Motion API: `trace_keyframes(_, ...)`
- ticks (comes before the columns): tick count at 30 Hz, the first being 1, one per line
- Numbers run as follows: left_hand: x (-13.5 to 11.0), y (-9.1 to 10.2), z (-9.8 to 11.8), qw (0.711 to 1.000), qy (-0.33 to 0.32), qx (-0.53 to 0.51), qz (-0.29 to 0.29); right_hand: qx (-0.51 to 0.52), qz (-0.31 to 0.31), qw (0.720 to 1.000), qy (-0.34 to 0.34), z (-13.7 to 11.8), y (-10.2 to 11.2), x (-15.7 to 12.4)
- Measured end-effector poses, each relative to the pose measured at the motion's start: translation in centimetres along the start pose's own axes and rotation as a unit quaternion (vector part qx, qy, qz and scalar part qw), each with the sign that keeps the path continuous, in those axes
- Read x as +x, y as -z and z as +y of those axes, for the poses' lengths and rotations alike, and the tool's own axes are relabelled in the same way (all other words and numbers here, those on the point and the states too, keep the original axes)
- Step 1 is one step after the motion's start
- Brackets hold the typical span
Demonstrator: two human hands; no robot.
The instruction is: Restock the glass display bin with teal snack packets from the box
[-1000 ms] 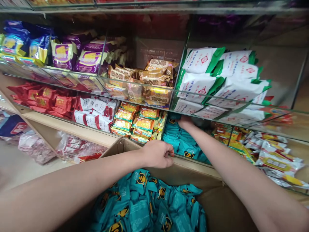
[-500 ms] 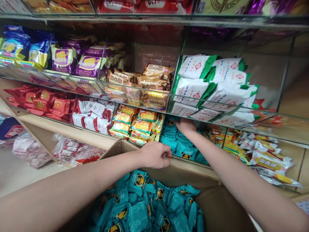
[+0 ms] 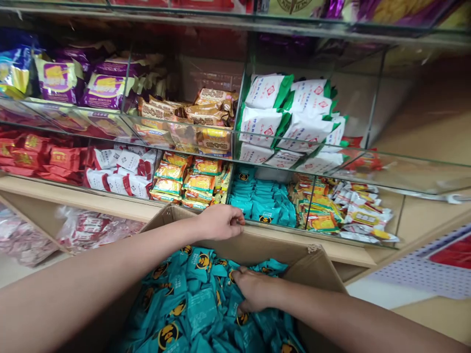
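Observation:
Inside a deep cardboard box [image 3: 287, 252] lies a heap of teal snack packets [image 3: 200, 306] with round black-and-yellow emblems. My right hand [image 3: 255, 290] reaches down onto the heap, thumb and fingers apart, touching the packets; part of its fingers is hidden. At the box's far rim my left hand [image 3: 221, 222] stays closed, its fingers curled over the edge. Just beyond the rim, a shelf compartment holds more teal packets [image 3: 263, 201] in stacked rows, with some bare space at its back.
Neighbouring compartments hold yellow-orange packets [image 3: 167, 179], red-and-white packets [image 3: 127, 166] and mixed yellow snacks [image 3: 320, 208]. A glass shelf front [image 3: 290, 154] overhangs the teal row, with white-and-green packets [image 3: 267, 122] behind it. Plastic-bagged goods [image 3: 95, 228] lie below at left.
My right hand has withdrawn from the teal shelf compartment and come down into the box. My left hand remains at the rim. The view has swung to the right.

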State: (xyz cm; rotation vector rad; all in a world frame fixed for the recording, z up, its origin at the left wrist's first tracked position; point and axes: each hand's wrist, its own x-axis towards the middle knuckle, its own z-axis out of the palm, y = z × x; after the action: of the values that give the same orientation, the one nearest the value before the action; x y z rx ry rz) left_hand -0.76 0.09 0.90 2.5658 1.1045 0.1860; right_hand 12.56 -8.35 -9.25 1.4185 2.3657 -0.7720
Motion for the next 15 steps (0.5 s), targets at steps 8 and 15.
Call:
trace_keyframes(8, -0.2, -0.2, -0.3, 0.999, -0.034, 0.007, 0.008, 0.153, 0.044, 0.984, -0.073, 0.5, -2.2, 1.2)
trace_keyframes(15, -0.1, -0.3, -0.1, 0.999, -0.042, 0.003, 0.006, 0.14, 0.085, 0.986, -0.042, 2.2, -2.4, 2.3)
